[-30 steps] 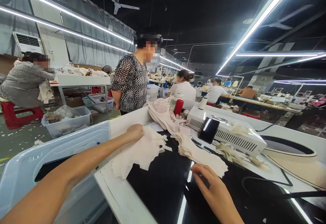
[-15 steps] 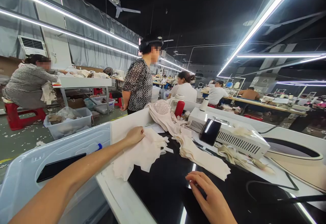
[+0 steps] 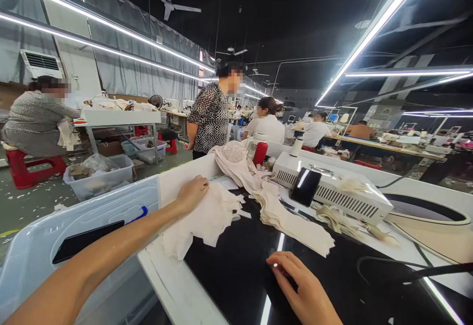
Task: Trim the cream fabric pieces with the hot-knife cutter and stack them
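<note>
My left hand (image 3: 194,194) rests at the far left edge of a pile of pale cream fabric pieces (image 3: 207,221), fingers bent down over it. Their tips are hidden, but they look closed on the cloth. Over the glossy black tabletop (image 3: 229,275) hovers my right hand (image 3: 299,283), loosely curved and holding nothing, with a small gap between thumb and fingers. A second stack of cream fabric strips (image 3: 295,224) lies beyond it. Behind both piles is a beige lace bra (image 3: 234,162).
A white vented machine (image 3: 332,192) with a phone (image 3: 306,187) leaning on it stands behind. Nearby are a red thread cone (image 3: 260,153) and a beige visor (image 3: 436,231). At left, a blue plastic bin lid (image 3: 33,246) carries another phone (image 3: 86,241). A co-worker (image 3: 210,113) stands beyond.
My left hand has turned slightly and lies flatter over the pile's edge. My right hand has barely moved. The standing co-worker appears a little further right.
</note>
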Demonstrator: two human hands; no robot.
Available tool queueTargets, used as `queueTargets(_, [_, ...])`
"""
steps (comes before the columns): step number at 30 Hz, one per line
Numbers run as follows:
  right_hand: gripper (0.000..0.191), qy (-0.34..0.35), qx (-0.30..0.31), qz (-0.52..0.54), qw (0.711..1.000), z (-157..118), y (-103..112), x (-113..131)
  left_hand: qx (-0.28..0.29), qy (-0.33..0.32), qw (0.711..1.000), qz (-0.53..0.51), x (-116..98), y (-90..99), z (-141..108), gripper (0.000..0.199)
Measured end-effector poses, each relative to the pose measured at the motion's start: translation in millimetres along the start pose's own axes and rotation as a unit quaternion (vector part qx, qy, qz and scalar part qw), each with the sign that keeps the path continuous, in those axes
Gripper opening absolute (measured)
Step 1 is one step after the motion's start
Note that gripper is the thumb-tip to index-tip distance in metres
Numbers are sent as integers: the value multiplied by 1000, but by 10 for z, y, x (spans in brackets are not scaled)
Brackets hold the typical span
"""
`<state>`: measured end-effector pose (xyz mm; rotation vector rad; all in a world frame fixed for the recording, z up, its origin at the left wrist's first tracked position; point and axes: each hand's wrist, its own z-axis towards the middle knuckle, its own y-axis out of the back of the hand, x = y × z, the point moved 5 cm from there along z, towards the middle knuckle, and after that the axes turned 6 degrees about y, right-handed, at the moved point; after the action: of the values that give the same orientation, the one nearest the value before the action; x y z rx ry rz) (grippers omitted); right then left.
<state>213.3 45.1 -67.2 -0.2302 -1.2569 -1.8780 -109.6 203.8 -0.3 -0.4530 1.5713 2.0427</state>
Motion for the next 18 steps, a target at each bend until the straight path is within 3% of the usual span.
queueTargets(5, [29, -64, 3, 39, 997, 49, 58, 23, 33, -56, 988, -139, -323, 60, -173, 10])
queueTargets(12, [73, -175, -110, 239, 949, 200, 147, 260, 255, -95, 916, -296, -1031, -120, -803, 29])
queueTargets(15, [86, -200, -50, 338, 918, 193, 50, 468, 328, -96, 884, -320, -1247, -179, -1033, 31])
queueTargets(18, [75, -234, 43, 433, 869, 119, -87, 682, 365, -77, 861, -345, -1339, -220, -1129, 28])
